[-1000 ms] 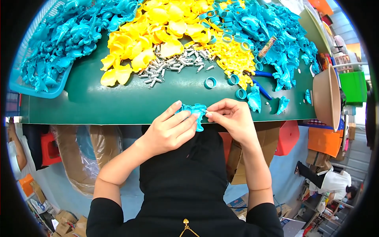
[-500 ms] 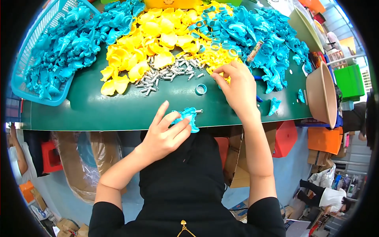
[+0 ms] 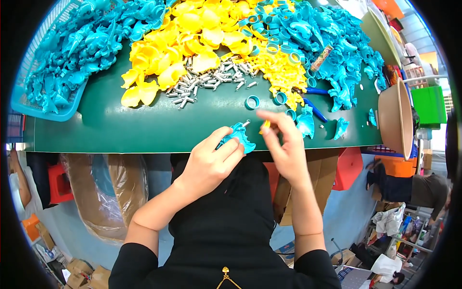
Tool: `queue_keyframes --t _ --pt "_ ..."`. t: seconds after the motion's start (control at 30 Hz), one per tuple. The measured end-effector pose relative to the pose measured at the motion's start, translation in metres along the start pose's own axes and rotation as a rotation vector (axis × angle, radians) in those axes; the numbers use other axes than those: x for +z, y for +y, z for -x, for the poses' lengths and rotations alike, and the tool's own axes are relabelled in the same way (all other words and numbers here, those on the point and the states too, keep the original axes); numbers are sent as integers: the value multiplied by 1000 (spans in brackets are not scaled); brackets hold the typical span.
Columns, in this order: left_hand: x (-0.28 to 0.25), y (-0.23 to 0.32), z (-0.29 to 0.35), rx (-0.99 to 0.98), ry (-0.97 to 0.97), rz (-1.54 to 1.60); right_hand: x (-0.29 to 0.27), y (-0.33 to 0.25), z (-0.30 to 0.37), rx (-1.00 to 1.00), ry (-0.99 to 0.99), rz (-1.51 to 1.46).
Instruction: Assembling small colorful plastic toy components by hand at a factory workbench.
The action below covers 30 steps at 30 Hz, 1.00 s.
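My left hand grips a blue plastic shell piece at the table's near edge, and a small metal spring pokes out of its far end. Just right of it, my right hand pinches a small yellow plastic piece between thumb and finger. Beyond the hands a blue ring lies on the green table. Another blue shell piece rests beside my right hand. Blue-handled pliers lie farther right, their jaws partly over the small yellow pieces.
Metal springs are heaped at the middle, with large yellow shells behind. Blue parts fill a basket at left; more blue parts pile up at right. A beige tub stands at the right edge. Other people are in the background.
My right hand has come back from the small yellow pile toward my left hand, now with a yellow piece. The blue shell in my left hand has turned, its spring now tilting upward.
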<state>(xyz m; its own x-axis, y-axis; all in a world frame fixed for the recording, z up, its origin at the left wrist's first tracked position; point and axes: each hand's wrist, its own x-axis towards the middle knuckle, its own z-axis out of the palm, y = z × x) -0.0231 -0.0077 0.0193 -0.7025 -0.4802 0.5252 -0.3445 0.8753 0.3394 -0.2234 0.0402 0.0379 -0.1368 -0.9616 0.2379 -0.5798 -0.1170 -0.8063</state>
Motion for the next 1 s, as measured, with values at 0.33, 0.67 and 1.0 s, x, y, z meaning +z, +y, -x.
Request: queue_keyframes --t 0.33,0.67,1.0 --pt "4 5 -2 19 56 -64 30 -6 27 -32 277 103" --pt "4 2 0 26 51 -68 42 -4 29 -40 334 88" --pt "5 -3 4 49 36 -51 18 -25 27 -85 107 368"
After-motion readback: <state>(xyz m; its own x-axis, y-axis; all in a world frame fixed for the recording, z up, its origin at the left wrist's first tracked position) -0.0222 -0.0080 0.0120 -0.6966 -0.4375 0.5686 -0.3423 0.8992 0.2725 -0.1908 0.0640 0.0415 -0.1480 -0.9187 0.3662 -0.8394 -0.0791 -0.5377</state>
